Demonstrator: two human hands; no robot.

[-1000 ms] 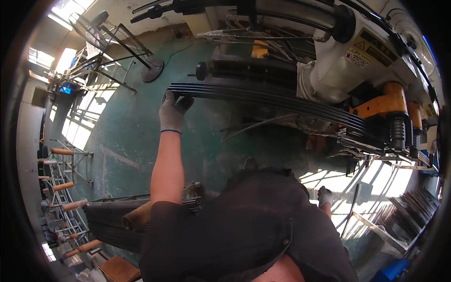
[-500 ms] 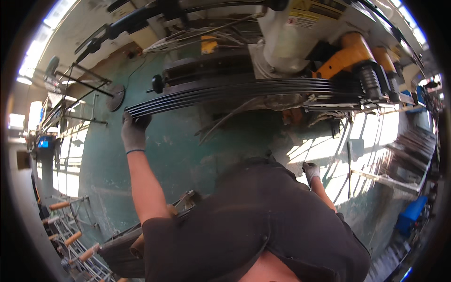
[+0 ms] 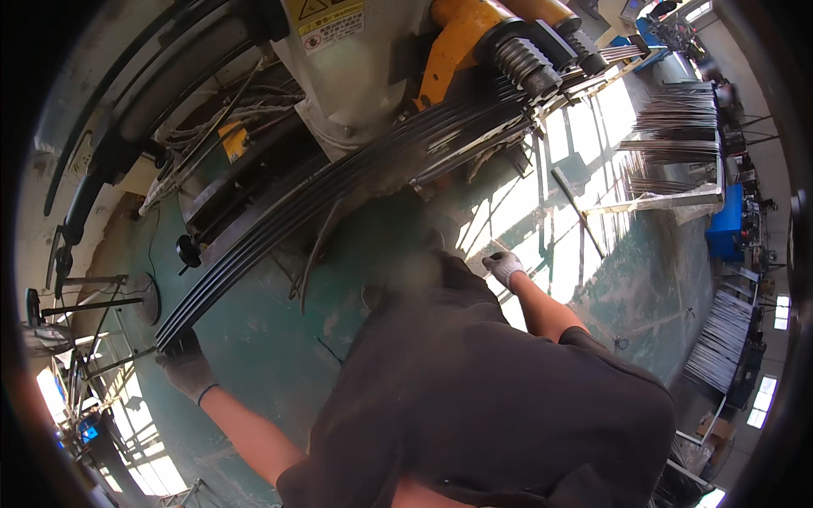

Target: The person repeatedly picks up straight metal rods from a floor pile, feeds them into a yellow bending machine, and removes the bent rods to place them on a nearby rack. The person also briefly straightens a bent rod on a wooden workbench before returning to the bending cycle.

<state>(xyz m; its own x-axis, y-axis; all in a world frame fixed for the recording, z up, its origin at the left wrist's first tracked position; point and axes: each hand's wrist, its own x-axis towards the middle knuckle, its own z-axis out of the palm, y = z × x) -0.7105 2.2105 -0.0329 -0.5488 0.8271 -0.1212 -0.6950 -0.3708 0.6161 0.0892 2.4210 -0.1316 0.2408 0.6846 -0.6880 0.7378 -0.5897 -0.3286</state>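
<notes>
A bundle of long, dark metal tubes (image 3: 279,222) runs from the lower left up to the machine, its ends side by side. My left hand (image 3: 186,369), in a grey glove with dark fingers, is closed around the near left ends of the tubes. The thumb side lies against the ends, and part of the fingers is hidden beneath. My right hand (image 3: 506,267), in a light glove, hangs apart from the bundle on my right. Its fingers are curled, and I see nothing in them.
A machine with a grey column (image 3: 351,93) and an orange clamp arm (image 3: 453,51) with thick springs stands over the bundle. On the right are a rack of thin rods (image 3: 677,114) and a blue box (image 3: 726,224). A round-based stand (image 3: 146,298) is at far left.
My view has turned to the right, so the machine and bundle sit further left and slant more. My left hand stays at the tube ends; my right hand remains curled and apart.
</notes>
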